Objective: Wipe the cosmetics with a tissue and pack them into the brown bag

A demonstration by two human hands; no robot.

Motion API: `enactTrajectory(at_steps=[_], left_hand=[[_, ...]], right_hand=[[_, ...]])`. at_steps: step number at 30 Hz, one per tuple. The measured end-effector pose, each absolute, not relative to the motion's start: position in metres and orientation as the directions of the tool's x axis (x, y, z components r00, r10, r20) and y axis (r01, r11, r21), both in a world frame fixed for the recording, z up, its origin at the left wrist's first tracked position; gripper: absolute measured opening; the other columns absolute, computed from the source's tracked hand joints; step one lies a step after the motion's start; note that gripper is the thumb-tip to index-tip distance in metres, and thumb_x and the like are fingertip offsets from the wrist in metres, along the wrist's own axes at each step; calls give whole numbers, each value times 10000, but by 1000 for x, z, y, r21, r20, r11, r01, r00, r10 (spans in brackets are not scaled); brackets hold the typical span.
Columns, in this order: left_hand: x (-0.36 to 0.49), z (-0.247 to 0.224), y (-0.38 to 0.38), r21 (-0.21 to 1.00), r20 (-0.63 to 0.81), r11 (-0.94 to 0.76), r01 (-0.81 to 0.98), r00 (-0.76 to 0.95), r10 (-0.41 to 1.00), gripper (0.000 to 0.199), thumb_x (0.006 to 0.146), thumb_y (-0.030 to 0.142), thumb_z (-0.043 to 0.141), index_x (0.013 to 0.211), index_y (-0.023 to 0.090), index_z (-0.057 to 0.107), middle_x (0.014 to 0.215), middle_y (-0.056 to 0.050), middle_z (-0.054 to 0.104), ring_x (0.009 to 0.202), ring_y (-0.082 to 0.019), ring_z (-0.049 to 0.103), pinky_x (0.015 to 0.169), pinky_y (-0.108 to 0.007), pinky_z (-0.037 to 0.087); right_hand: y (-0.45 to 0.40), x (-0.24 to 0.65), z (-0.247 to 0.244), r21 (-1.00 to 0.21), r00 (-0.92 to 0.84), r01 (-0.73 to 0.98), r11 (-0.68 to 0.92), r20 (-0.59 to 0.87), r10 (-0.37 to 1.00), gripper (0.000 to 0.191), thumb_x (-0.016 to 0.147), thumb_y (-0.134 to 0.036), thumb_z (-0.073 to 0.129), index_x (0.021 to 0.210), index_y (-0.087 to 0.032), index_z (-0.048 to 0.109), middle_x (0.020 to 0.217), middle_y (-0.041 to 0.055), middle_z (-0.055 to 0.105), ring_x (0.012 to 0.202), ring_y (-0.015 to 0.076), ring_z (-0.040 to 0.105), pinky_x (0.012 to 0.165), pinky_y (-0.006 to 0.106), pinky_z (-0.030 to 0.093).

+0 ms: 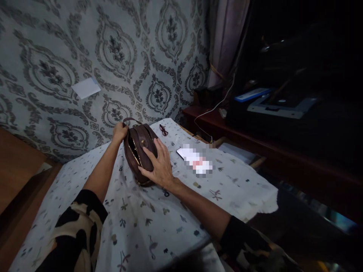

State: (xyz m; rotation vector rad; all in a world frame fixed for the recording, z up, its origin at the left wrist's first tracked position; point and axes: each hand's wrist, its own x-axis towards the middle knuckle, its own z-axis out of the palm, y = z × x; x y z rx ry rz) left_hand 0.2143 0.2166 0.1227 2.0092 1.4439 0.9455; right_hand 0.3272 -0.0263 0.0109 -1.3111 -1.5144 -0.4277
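A brown handbag (pixel 136 151) with gold zippers and a round gold clasp sits on the patterned cloth. One of its zippers is partly undone, showing a dark gap; the contents cannot be made out. At the bag's far left end, beside its strap, my left hand (pixel 120 132) is closed on the bag's edge. My right hand (pixel 161 164) grips the near right side, its fingers spread over the bag's top and side. To the right of the bag lies a lit phone (pixel 181 153), its screen blurred out. Dark red glasses (pixel 163 130) rest beyond the bag.
A white cloth (pixel 153 226) with small plant prints covers the table. Patterned wallpaper (pixel 159 49) rises behind, with a white paper (pixel 86 88) on it. A white cable (pixel 215 109) hangs at the right, near a dark red shelf (pixel 204 121) and a blue-edged item (pixel 252 95).
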Motion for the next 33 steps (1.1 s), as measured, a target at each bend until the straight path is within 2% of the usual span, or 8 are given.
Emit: enactTrajectory(at_steps=[5,9,17,25,33], left_hand=[[227,119,202,571,351,-269,776,66,934,257,841,273,600,1062,165,672,1244,-201,685,1256,-383,568,986,-444,467],[234,116,190,450,419,-221,865,14,908,309,890,243,512,1130,128,670,1250,-224,680,1217,-383,606,991,-458,465],[235,113,191,458,443,-225,860,-2,897,301,895,239,524,1141,143,667,1185,-191,710,1180,-354,618,966,-435,471],[227,111,198,459,451,-281,843,52,891,288,888,254,522,1082,116,684,1168,-219,704,1147,-373,634,929,-434,467],[222,112,198,464,473,-346,816,102,875,240,865,254,528,993,134,693,1040,-159,737,1043,-316,655,878,-384,478]], right_hand=[[-27,328,12,-338,124,865,370,860,496,609,843,-521,685,1366,-224,590,1627,163,270,1510,361,243,1171,585,318],[-29,326,14,-366,151,862,351,846,512,623,815,-612,704,1310,-242,629,1624,164,283,1514,376,220,1163,601,302],[-28,323,14,-332,141,883,331,861,488,623,823,-618,701,1299,-221,629,1580,206,336,1494,377,260,1155,583,284],[-27,323,11,-331,135,890,314,849,510,608,838,-587,700,1327,-238,605,1566,180,383,1483,366,285,1151,578,285],[-27,322,11,-305,130,908,287,857,499,616,849,-609,675,1324,-222,610,1537,198,415,1475,363,299,1144,569,298]])
